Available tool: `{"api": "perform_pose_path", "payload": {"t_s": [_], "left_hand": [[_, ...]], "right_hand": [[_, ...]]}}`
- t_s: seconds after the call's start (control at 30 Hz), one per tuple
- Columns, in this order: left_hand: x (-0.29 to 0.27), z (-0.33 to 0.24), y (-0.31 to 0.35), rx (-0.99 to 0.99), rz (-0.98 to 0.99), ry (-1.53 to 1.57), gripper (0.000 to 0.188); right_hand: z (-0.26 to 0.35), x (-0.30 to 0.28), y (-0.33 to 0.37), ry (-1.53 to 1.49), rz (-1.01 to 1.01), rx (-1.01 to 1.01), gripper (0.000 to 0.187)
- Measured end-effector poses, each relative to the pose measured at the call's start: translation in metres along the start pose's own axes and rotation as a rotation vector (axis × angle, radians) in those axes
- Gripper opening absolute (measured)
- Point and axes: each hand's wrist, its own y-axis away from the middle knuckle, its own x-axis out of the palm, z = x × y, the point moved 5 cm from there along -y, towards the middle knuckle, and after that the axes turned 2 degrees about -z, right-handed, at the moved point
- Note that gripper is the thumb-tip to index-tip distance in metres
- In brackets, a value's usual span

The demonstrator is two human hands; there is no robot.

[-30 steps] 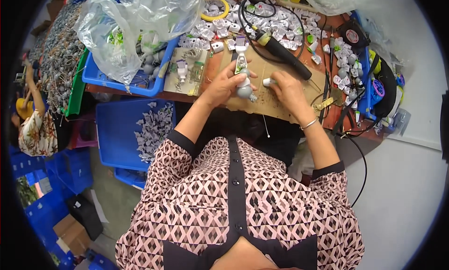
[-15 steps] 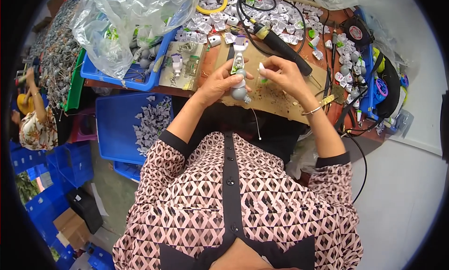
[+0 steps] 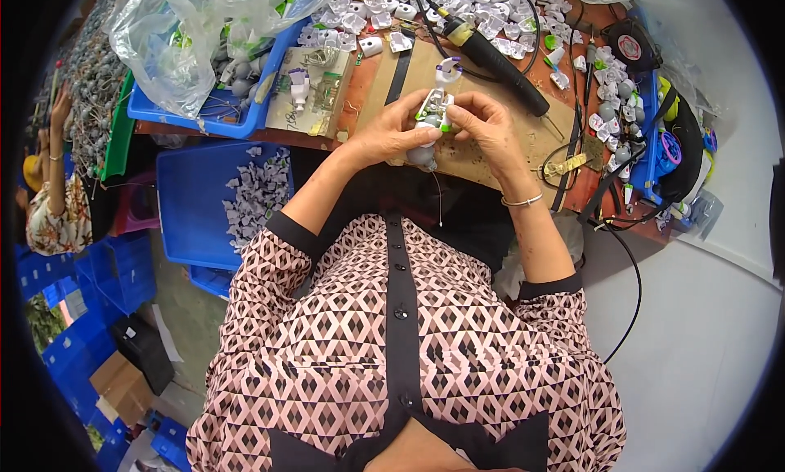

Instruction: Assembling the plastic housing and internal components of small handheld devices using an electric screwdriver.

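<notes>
Above the front edge of the workbench, my left hand (image 3: 392, 132) grips a small toy assembly (image 3: 433, 106). Its open white-and-green body is topped by a white C-shaped end with purple tips. Below my left fingers a round grey ball (image 3: 422, 158) sticks out, with a thin wire (image 3: 440, 198) hanging down. My right hand (image 3: 484, 122) is closed, its thumb and forefinger pinching a small white piece (image 3: 446, 110) against the right side of the body. My fingers partly hide where the two meet.
Brown cardboard (image 3: 478, 157) covers the bench under my hands. A black-handled soldering iron (image 3: 500, 69) lies beyond my right hand. White plastic parts (image 3: 352, 20) are heaped at the back. Blue trays (image 3: 245, 128) flank the work area; a co-worker (image 3: 61, 214) is at far left.
My right hand has moved left and brought its small white piece against the toy assembly. The assembly has tilted, its C-shaped end now leaning right.
</notes>
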Motion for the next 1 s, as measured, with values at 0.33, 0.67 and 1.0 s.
{"api": "perform_pose_path", "payload": {"t_s": [0.33,0.67,1.0], "left_hand": [[-0.001,0.001,0.002,0.006,-0.021,-0.122,0.07],[0.0,-0.006,0.0,0.067,-0.077,-0.481,0.065],[0.003,-0.012,0.001,0.156,-0.073,-0.597,0.068]], "right_hand": [[0.0,0.006,0.003,-0.011,-0.072,-0.005,0.02],[-0.012,0.007,-0.005,0.065,-0.07,-0.078,0.029],[-0.023,0.027,-0.001,-0.397,0.02,0.04,0.027]]}}
